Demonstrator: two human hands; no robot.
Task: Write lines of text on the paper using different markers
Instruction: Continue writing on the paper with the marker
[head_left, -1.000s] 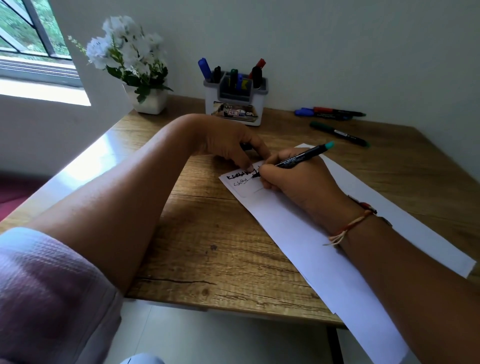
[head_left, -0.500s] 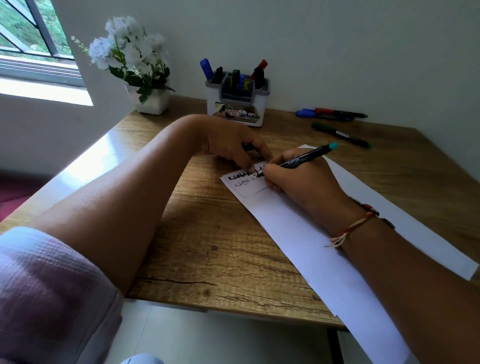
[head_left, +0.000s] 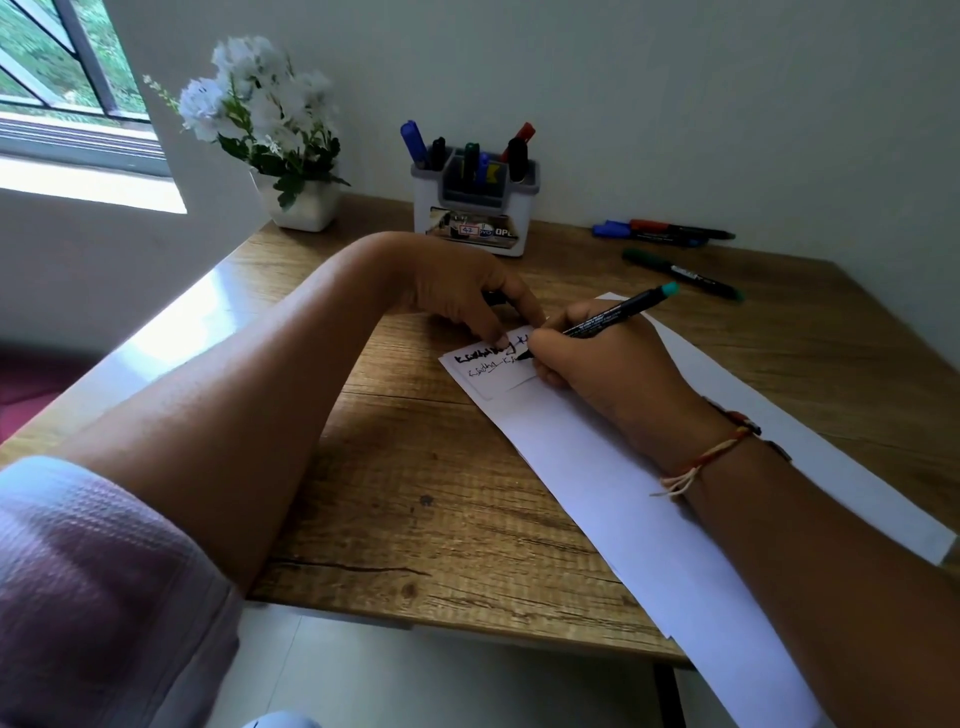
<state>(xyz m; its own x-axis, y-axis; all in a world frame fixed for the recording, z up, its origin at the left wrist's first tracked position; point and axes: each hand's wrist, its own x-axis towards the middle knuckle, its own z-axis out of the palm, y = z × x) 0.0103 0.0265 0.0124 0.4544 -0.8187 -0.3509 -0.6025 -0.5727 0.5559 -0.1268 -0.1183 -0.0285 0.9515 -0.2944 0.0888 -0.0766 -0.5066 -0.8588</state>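
A long white paper (head_left: 613, 499) lies slantwise on the wooden desk (head_left: 426, 467). Near its top edge are a bold black line of writing and a thinner line below it. My right hand (head_left: 608, 364) grips a black marker with a teal end (head_left: 618, 314), and its tip touches the paper at the end of the thinner line. My left hand (head_left: 462, 291) presses its fingertips on the paper's top left corner. Its curled fingers hold a small dark marker cap (head_left: 492, 298), mostly hidden.
A white marker holder (head_left: 475, 208) with several markers stands at the back of the desk. A white flower pot (head_left: 301, 202) is to its left. Blue, red and green markers (head_left: 670, 244) lie at the back right. The desk's front edge is close to me.
The marker tip has crept slightly right along the thinner line as more writing appears. My left hand stays in place on the paper.
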